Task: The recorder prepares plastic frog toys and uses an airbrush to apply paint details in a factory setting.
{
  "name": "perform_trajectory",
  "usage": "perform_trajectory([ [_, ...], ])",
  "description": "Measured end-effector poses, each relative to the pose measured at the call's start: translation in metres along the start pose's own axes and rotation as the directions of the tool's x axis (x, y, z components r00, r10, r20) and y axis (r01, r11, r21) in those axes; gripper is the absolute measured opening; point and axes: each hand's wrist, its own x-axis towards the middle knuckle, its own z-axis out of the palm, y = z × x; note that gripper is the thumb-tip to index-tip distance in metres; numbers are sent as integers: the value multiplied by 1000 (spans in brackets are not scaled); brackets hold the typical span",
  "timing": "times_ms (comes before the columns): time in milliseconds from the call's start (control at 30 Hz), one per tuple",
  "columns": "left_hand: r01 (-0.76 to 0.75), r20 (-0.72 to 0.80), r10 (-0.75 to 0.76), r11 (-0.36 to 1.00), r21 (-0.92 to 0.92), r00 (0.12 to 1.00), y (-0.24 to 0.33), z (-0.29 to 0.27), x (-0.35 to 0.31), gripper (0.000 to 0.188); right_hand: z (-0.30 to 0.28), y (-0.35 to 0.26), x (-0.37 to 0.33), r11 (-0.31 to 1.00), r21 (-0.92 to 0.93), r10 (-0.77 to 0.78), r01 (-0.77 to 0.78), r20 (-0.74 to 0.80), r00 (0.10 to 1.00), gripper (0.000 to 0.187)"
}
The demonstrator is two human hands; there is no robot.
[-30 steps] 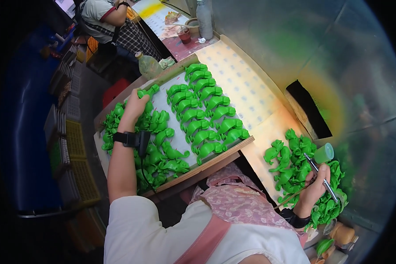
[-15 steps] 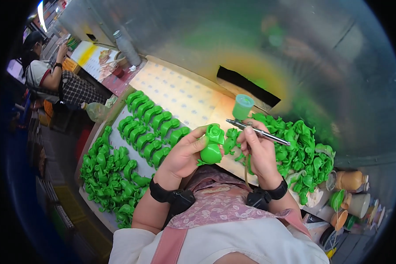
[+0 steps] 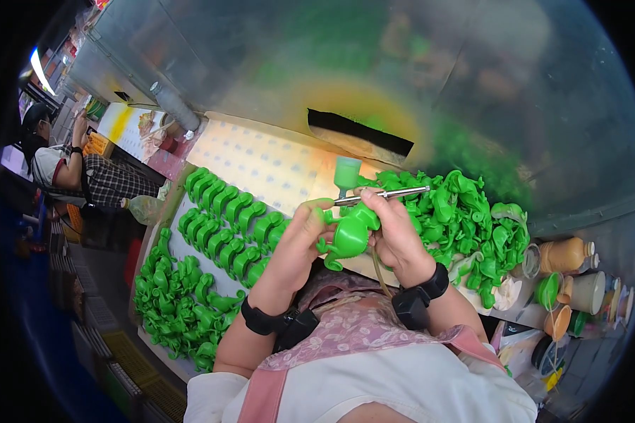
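Between my hands is a glossy green plastic figure point(image 3: 351, 235) with a rounded body and a curled end. My left hand point(image 3: 298, 238) is closed around its left side. My right hand point(image 3: 399, 240) grips a silver airbrush point(image 3: 406, 192), held nearly level above the figure, and its fingers are close against the figure's right side; whether they press on it I cannot tell. A translucent cup point(image 3: 347, 170) of green paint stands on the airbrush, and a thin hose point(image 3: 382, 273) hangs below my right hand.
Rows of curved green pieces point(image 3: 236, 211) lie on a tray, beside a loose heap point(image 3: 183, 299) of green parts. Another green pile point(image 3: 466, 225) sits at the right, near jars and cups point(image 3: 566, 255). A metal wall point(image 3: 247, 63) with a slot rises behind. A co-worker point(image 3: 63, 158) is at far left.
My hands have come together, and the figure has been turned so a different side shows. The airbrush has swung to nearly level above it. The whole view has shifted slightly.
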Motion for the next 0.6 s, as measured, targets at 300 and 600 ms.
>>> perform_trajectory([
  [300,-297,-5,499,524,798,867,-9,14,-11,51,-3,-7,1,983,126,-119,135,-122,985,20],
  [600,-315,-139,701,477,821,699,-27,10,1,47,9,-4,-14,918,8,-393,397,-124,911,30],
])
